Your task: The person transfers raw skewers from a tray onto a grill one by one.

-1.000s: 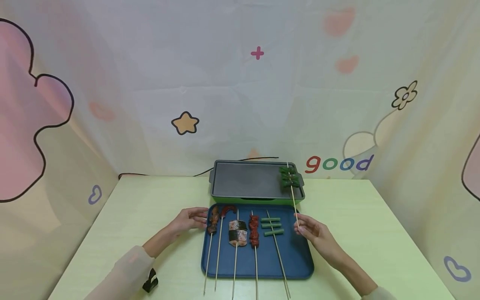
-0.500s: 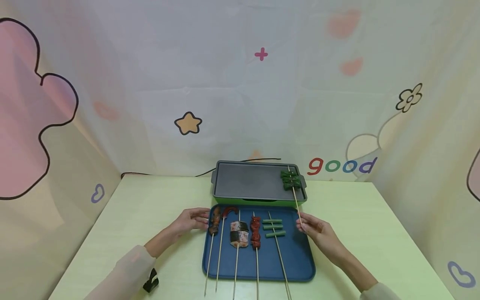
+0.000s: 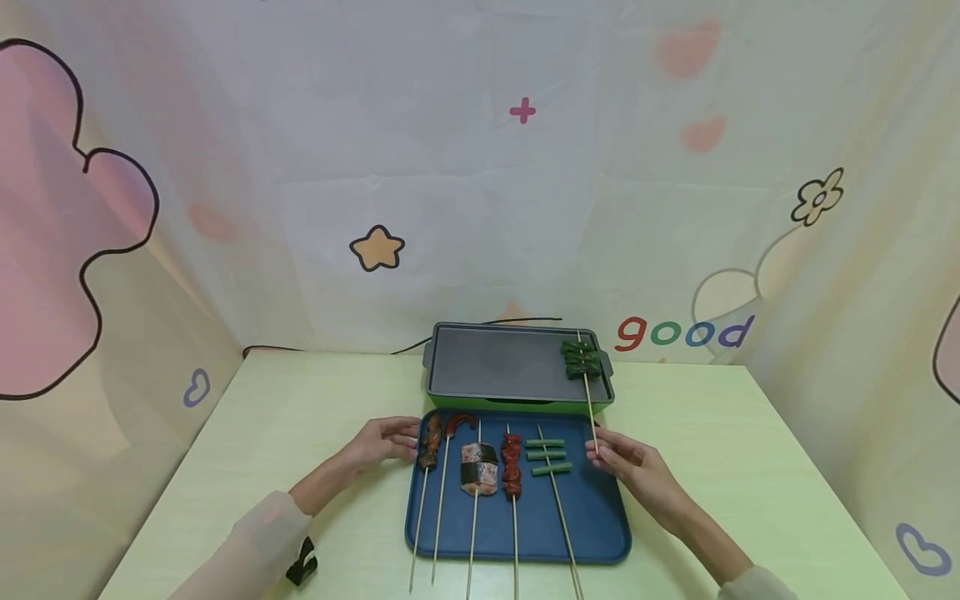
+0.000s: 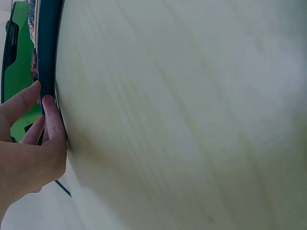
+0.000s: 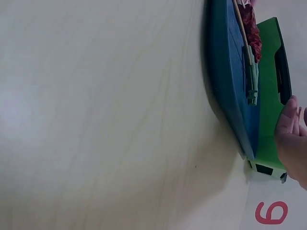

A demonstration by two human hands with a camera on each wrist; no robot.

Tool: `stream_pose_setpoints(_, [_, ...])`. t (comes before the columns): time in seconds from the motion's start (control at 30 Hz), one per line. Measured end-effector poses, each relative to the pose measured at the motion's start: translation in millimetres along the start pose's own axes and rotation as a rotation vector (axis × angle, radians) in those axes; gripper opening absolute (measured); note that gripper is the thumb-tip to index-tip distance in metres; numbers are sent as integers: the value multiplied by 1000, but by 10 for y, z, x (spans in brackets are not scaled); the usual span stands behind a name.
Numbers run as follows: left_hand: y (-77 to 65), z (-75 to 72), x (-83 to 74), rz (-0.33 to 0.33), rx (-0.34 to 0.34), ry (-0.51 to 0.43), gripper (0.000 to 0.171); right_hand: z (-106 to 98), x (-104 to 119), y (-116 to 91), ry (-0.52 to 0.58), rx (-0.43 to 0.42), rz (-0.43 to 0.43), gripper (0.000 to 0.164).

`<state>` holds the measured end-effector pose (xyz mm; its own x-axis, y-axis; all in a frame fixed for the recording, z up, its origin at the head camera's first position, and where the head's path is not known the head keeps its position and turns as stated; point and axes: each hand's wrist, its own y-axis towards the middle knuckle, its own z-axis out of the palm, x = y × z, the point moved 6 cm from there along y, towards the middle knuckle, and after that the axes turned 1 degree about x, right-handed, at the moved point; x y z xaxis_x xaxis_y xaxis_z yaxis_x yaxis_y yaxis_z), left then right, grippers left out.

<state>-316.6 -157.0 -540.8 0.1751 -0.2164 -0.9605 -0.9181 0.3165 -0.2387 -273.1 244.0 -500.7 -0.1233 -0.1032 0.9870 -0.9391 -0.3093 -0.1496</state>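
Observation:
In the head view, my right hand (image 3: pixel 633 471) pinches the lower part of a skewer of green leafy vegetable (image 3: pixel 582 360). The leaves overlap the right side of the griddle plate (image 3: pixel 495 358). Over on the left, my left hand (image 3: pixel 378 442) has relaxed fingers at the upper left edge of a blue tray (image 3: pixel 600 533); the left wrist view shows the fingertips (image 4: pixel 49 101) right at its rim. On the tray lie a brown meat skewer (image 3: pixel 431 443), a curled red skewer (image 3: pixel 459 423), a black-banded skewer (image 3: pixel 478 468), a red meat skewer (image 3: pixel 511 467) and a green-stick skewer (image 3: pixel 546 456).
The griddle's green base (image 3: pixel 525 406) stands directly behind the tray. Skewer ends stick out past the tray's front edge. A black strap-like item (image 3: pixel 302 564) lies by the left sleeve (image 3: pixel 262 533). A dark cord (image 3: pixel 408 345) runs behind the griddle along the patterned curtain (image 3: pixel 465 208).
The leafy skewer has come slightly lower over the griddle, and its held end has swung a little left with my right hand. My left hand stays at the tray's edge.

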Motion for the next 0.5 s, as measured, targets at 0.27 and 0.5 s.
stream_pose_setpoints(0.27, [6,9,3,-7,-10,16,59,-29,-81,-172,13,75,16,64])
stream_pose_setpoints(0.5, [-20,7,-25,19,16,13,59,-22,-86,-367,33,156,105,61])
